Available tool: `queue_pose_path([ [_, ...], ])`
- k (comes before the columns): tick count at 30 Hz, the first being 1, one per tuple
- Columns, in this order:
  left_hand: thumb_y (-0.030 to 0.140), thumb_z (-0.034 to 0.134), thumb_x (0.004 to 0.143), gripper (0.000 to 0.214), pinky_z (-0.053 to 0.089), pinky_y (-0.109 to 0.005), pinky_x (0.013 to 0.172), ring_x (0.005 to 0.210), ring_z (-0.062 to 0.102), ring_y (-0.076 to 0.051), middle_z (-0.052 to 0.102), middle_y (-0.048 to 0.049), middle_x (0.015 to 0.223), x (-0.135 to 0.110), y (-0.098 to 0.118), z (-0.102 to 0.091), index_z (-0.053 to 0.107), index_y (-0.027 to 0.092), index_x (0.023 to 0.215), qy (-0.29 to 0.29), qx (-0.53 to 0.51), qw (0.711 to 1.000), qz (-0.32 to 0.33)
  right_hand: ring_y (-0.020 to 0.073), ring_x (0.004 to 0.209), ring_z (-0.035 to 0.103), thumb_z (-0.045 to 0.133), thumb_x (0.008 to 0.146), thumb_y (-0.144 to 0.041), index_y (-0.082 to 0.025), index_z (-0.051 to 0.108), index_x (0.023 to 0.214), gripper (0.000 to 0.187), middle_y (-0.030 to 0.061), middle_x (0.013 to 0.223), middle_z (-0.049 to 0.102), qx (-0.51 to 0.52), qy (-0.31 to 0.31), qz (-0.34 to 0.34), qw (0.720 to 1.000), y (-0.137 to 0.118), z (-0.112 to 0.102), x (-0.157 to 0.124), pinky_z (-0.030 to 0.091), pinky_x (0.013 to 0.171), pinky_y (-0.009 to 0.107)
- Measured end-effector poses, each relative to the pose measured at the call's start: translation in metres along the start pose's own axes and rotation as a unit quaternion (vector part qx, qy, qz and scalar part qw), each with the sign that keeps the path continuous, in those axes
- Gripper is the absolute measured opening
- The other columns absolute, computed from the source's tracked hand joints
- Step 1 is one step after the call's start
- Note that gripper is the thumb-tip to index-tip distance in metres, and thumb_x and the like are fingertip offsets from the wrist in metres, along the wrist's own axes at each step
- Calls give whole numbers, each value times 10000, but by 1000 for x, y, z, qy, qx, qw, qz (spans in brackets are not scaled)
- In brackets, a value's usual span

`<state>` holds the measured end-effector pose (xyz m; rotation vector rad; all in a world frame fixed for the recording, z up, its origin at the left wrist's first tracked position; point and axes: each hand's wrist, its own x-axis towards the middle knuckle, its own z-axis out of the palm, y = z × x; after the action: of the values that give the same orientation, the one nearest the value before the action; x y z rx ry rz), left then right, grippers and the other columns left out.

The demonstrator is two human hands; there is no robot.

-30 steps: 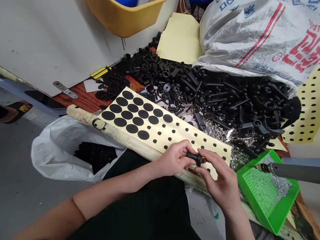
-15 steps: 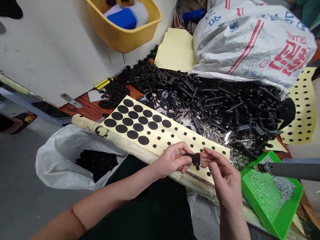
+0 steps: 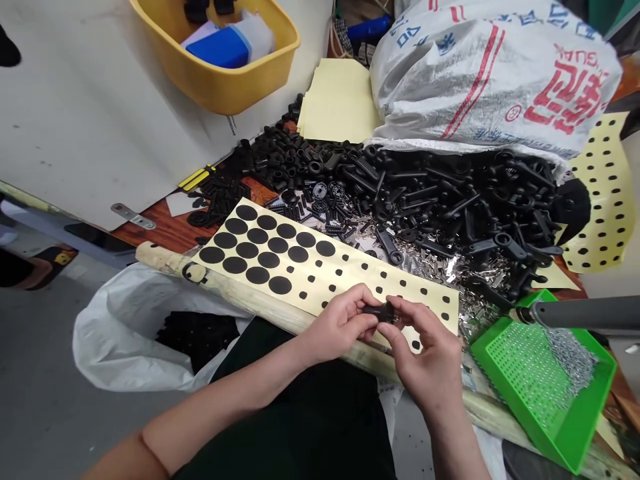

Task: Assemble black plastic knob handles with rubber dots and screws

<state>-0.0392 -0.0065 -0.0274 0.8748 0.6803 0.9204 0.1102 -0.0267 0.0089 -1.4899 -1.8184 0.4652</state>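
Note:
Between my two hands is a small black plastic part (image 3: 379, 311), with a narrow stem and a wider round end. My left hand (image 3: 345, 323) is closed around the stem. The thumb and fingers of my right hand (image 3: 425, 343) pinch the round end from the other side. Whether a smaller piece is between the right fingertips cannot be seen. Just beneath the hands lies a pale yellow sheet (image 3: 357, 272) with large and small black dots on it.
Beyond the sheet are piled black plastic parts (image 3: 415, 193) and small metal pieces (image 3: 445, 263). A green basket (image 3: 520, 373) of silvery bits stands right, under a grey tool (image 3: 590, 312). A white sack (image 3: 480, 80), a yellow bin (image 3: 225, 90) and an open white bag (image 3: 110, 327) surround the bench.
My right hand has moved left, and its fingers have closed onto the round end of the black part. My left hand keeps its hold. The whole view has shifted slightly.

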Motion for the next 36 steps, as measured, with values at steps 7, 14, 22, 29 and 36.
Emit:
queue_pose_path([
  [7,163,556,792,83,393,-212,571,616,464,-86,515,19,737,-2,-5,4,514,165,863,57,109,992,42,181,749,682,665,783,-327,-167,673,1006,274,107,968,722,80,39,127,988,3,10,-11,575,683,322],
  [14,330,627,823,231,255,-175,436,452,426,-44,505,50,616,5,5,7,464,167,837,22,-42,999,-16,211,850,701,685,776,-371,-188,693,1023,308,107,1009,724,191,74,139,969,9,4,-9,591,739,313],
  [22,417,645,828,305,223,-181,432,461,428,-40,518,39,647,20,14,21,470,169,855,23,-45,999,-17,214,842,689,703,764,-320,-196,728,902,187,93,924,723,218,150,89,960,22,7,6,594,744,325],
  [29,259,611,811,167,380,-213,540,554,434,-72,539,13,740,25,18,28,476,174,861,36,53,998,-17,204,792,710,703,765,-249,-235,702,1069,304,68,934,736,51,44,-63,996,36,-20,17,593,625,268],
  [36,144,396,891,121,394,-266,616,657,513,-146,540,-21,725,22,8,24,467,189,804,51,357,920,153,214,776,711,674,772,-394,-185,711,940,271,99,907,736,151,65,134,977,33,2,11,601,671,293],
])
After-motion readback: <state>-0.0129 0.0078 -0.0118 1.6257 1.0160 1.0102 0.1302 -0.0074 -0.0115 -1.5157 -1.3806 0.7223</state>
